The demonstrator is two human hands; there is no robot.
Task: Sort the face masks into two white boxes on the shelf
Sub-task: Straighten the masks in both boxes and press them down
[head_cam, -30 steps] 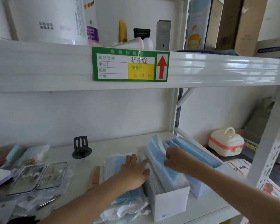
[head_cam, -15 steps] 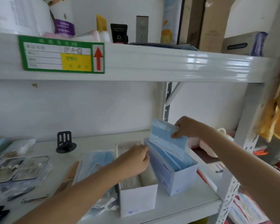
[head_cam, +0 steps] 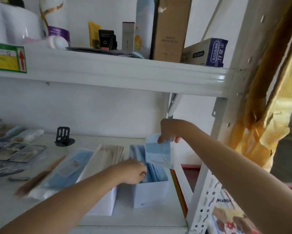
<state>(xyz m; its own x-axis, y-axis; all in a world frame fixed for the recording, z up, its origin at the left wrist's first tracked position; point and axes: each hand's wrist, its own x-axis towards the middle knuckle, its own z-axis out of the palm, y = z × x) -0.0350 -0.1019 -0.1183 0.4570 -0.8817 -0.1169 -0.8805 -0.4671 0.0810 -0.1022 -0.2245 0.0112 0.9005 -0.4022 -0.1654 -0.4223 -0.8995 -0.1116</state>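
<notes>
Blue pleated face masks (head_cam: pixel 157 153), a pinched bunch, hang from your right hand (head_cam: pixel 169 132) above the right white cardboard box (head_cam: pixel 150 194). Your left hand (head_cam: pixel 132 173), fingers curled, presses the masks inside at its left rim. Left white box (head_cam: pixel 102 205) touches it; metal shelf post (head_cam: pixel 204 188) stands close on the right.

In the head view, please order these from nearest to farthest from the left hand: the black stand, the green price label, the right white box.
1. right white box, just right of the left hand
2. black stand, back left
3. green price label, upper shelf edge, far left
</notes>
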